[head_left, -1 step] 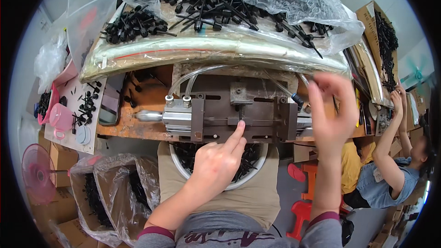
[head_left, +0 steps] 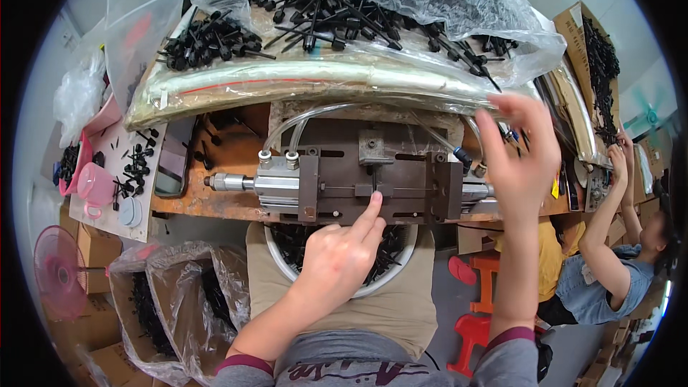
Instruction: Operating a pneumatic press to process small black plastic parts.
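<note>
My left hand reaches over the near edge of a dark metal fixture. Its index fingertip rests at a small block in the middle, where a thin black stem stands out; the other fingers are bent, with nothing seen in them. My right hand is raised over the fixture's right end, thumb and fingers apart and holding nothing visible. A silver air cylinder sits on the left side, another cylinder on the right, partly behind my right hand.
Black stemmed plastic parts lie heaped behind the fixture under clear plastic film. A white-rimmed bowl of black parts rests on my lap. Plastic-lined boxes stand at lower left. Another person works at the right.
My right hand has risen slightly. The rod end at the left cylinder, blurred before, is now sharp. My left hand stays at the block.
</note>
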`<state>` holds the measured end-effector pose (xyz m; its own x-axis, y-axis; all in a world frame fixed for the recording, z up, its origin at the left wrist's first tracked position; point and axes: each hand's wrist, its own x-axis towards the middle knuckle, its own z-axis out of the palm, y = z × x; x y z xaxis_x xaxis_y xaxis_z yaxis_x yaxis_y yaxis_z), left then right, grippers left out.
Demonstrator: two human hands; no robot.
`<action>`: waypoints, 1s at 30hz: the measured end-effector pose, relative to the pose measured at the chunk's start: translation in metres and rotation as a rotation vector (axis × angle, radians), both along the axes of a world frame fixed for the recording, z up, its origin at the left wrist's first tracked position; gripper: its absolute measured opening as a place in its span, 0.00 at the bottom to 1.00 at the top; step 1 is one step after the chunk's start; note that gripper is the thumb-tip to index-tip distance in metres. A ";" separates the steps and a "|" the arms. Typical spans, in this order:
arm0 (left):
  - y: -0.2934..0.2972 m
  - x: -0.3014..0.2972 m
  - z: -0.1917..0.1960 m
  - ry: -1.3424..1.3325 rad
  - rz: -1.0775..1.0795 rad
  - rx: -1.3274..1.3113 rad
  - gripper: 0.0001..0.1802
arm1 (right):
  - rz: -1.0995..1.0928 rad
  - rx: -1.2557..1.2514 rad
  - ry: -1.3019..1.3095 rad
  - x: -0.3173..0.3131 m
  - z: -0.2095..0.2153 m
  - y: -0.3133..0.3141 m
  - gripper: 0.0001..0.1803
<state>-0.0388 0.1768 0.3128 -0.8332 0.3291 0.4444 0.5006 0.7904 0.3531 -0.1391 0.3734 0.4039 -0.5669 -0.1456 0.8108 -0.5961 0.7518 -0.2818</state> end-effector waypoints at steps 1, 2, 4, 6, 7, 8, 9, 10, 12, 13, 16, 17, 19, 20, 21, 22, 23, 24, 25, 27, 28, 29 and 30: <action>0.001 0.002 0.001 0.003 -0.015 0.008 0.12 | 0.002 0.092 0.007 -0.019 0.010 0.006 0.10; 0.002 0.006 0.005 -0.022 -0.044 0.036 0.12 | -0.008 0.105 -0.029 -0.037 0.015 0.012 0.11; 0.000 0.017 0.011 -0.078 -0.089 0.089 0.12 | -0.131 0.250 -0.125 -0.077 0.016 0.028 0.18; -0.005 0.028 0.005 -0.161 -0.196 0.145 0.12 | -0.316 0.430 -0.223 -0.103 0.015 0.041 0.26; -0.008 0.035 0.003 -0.202 -0.230 0.163 0.13 | -0.346 0.457 -0.302 -0.112 0.014 0.039 0.28; -0.011 0.041 0.002 -0.243 -0.266 0.181 0.14 | -0.377 0.482 -0.381 -0.119 0.013 0.037 0.30; -0.015 0.045 -0.003 -0.258 -0.265 0.170 0.16 | -0.405 0.508 -0.465 -0.122 0.010 0.035 0.32; -0.018 0.048 -0.007 -0.252 -0.254 0.174 0.16 | -0.383 0.519 -0.445 -0.123 0.007 0.032 0.33; -0.022 0.051 -0.013 -0.239 -0.233 0.185 0.17 | -0.340 0.540 -0.404 -0.124 0.003 0.028 0.34; -0.023 0.052 -0.016 -0.234 -0.247 0.177 0.17 | -0.310 0.517 -0.417 -0.125 0.002 0.027 0.29; -0.024 0.055 -0.023 -0.209 -0.281 0.160 0.18 | -0.242 0.462 -0.509 -0.128 0.005 0.027 0.26; -0.024 0.056 -0.025 -0.195 -0.289 0.160 0.17 | -0.225 0.434 -0.480 -0.129 0.002 0.028 0.26; -0.023 0.057 -0.027 -0.175 -0.301 0.161 0.17 | -0.192 0.378 -0.415 -0.129 -0.001 0.030 0.25; -0.023 0.057 -0.027 -0.173 -0.304 0.163 0.17 | -0.154 0.351 -0.419 -0.128 0.000 0.029 0.26; -0.022 0.058 -0.028 -0.172 -0.306 0.165 0.16 | -0.115 0.322 -0.424 -0.125 0.002 0.026 0.26; -0.021 0.058 -0.029 -0.168 -0.310 0.166 0.16 | -0.076 0.294 -0.430 -0.124 0.003 0.022 0.26; -0.019 0.058 -0.029 -0.165 -0.313 0.167 0.16 | -0.072 0.279 -0.355 -0.127 -0.002 0.019 0.24; -0.018 0.058 -0.029 -0.162 -0.321 0.167 0.15 | -0.074 0.309 -0.369 -0.130 -0.002 0.018 0.24; -0.016 0.058 -0.030 -0.150 -0.331 0.179 0.15 | -0.076 0.339 -0.384 -0.133 -0.001 0.019 0.25; -0.013 0.059 -0.032 -0.127 -0.344 0.202 0.15 | -0.104 0.338 -0.506 -0.126 0.009 0.008 0.22; -0.013 0.059 -0.033 -0.127 -0.343 0.204 0.15 | -0.103 0.347 -0.477 -0.125 0.009 0.008 0.22; -0.013 0.059 -0.033 -0.125 -0.342 0.206 0.15 | -0.103 0.356 -0.448 -0.125 0.009 0.010 0.21; -0.014 0.060 -0.034 -0.126 -0.339 0.212 0.15 | -0.102 0.369 -0.421 -0.124 0.008 0.011 0.21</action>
<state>0.0211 0.1633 0.2793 -0.7456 0.5061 0.4335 0.6624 0.4918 0.5651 -0.2628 0.3842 0.4115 -0.8564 -0.3039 0.4174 -0.4085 0.8933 -0.1876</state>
